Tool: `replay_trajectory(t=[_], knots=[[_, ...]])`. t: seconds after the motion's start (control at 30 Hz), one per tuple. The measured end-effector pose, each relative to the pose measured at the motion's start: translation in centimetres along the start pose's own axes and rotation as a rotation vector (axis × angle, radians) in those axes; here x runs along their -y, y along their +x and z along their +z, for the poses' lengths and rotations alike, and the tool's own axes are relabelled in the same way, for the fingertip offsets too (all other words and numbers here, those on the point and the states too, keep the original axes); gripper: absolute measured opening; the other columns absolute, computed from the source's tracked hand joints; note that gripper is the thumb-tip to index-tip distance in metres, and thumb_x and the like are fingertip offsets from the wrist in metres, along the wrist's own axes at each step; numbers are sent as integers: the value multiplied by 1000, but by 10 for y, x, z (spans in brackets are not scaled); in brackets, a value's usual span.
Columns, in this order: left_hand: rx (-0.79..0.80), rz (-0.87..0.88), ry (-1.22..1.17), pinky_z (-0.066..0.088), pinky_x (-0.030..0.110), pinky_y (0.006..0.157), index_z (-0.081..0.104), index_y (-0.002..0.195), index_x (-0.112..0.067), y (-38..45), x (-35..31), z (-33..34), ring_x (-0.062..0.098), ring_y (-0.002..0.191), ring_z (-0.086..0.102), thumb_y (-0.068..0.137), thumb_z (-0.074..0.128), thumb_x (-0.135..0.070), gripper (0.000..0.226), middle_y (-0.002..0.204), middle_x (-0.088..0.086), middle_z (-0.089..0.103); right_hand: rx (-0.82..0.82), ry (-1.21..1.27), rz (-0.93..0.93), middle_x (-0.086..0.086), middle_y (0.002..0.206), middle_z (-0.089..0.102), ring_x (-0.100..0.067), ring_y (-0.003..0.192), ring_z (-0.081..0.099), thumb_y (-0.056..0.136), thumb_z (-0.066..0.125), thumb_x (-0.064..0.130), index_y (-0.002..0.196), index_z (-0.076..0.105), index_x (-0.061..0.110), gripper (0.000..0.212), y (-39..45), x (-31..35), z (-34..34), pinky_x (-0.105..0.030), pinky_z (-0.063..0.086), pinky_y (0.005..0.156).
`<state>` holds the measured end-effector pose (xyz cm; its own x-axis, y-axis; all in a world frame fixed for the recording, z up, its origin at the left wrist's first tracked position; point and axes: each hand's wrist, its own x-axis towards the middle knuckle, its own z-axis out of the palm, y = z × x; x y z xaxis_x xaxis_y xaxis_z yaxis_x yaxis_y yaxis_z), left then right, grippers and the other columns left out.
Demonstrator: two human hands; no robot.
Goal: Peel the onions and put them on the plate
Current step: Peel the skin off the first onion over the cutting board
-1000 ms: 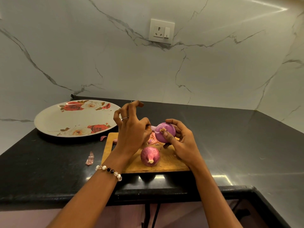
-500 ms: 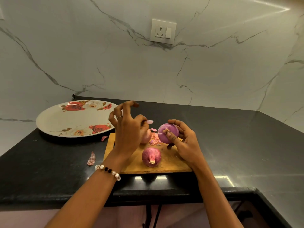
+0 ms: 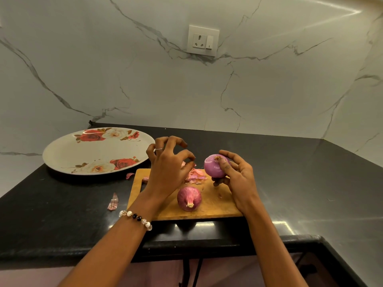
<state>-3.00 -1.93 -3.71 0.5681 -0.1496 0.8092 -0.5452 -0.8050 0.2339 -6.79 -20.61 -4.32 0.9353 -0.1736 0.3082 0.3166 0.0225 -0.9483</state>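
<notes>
over the far right corner of the cutting board (image 3: 209,206), the right hand (image 3: 238,181) grips a peeled onion (image 3: 214,168) with curled fingers and thumb. beside it the left hand (image 3: 167,170) hangs above a heap of peels (image 3: 195,176), fingertips pinched together, on what i cannot tell. near the board's front edge lies an unpeeled onion (image 3: 189,198); the flowered plate (image 3: 68,154) sits toward the worktop's (image 3: 62,214) far left corner.
</notes>
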Motion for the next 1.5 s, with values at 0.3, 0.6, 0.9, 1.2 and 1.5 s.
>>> replay_trajectory(t=[0.3, 0.6, 0.9, 1.2, 1.5], knots=[[93, -10, -316, 38, 48, 86, 72, 87, -31, 2, -9, 3, 15, 116, 36, 73, 66, -44, 20, 115, -2, 59, 102, -61, -9, -9, 123, 63, -31, 106, 67, 84, 62, 35, 118, 62, 24, 37, 0, -2, 3, -34, 60, 68], [203, -81, -398, 41, 54, 88, 72, 80, -33, 3, -7, 2, 16, 119, 36, 68, 70, -47, 18, 119, -10, 52, 157, -159, -71, -9, 122, 62, -29, 107, 66, 94, 60, 24, 120, 62, 23, 26, 2, -7, 3, -30, 60, 70], [244, -98, -430, 40, 54, 92, 74, 78, -27, 5, -7, -1, 17, 121, 36, 70, 80, -35, 12, 122, -8, 52, 218, -163, -77, -11, 122, 61, -27, 101, 70, 86, 60, 29, 122, 59, 19, 38, -1, -2, 6, -38, 62, 63], [352, -95, -329, 29, 54, 97, 67, 87, -36, 5, -6, -2, 18, 127, 22, 80, 72, -24, 15, 133, -4, 40, 253, -74, -36, -14, 117, 65, -28, 96, 71, 96, 56, 8, 126, 57, 9, 29, -4, 3, 6, -34, 62, 60], [460, -93, -341, 21, 53, 104, 57, 84, -48, 6, -10, -10, 19, 132, 14, 85, 66, -21, 29, 138, -6, 26, 276, -58, 6, -14, 118, 66, -30, 98, 71, 96, 57, 9, 127, 57, 9, 31, -5, 5, 5, -39, 63, 63]])
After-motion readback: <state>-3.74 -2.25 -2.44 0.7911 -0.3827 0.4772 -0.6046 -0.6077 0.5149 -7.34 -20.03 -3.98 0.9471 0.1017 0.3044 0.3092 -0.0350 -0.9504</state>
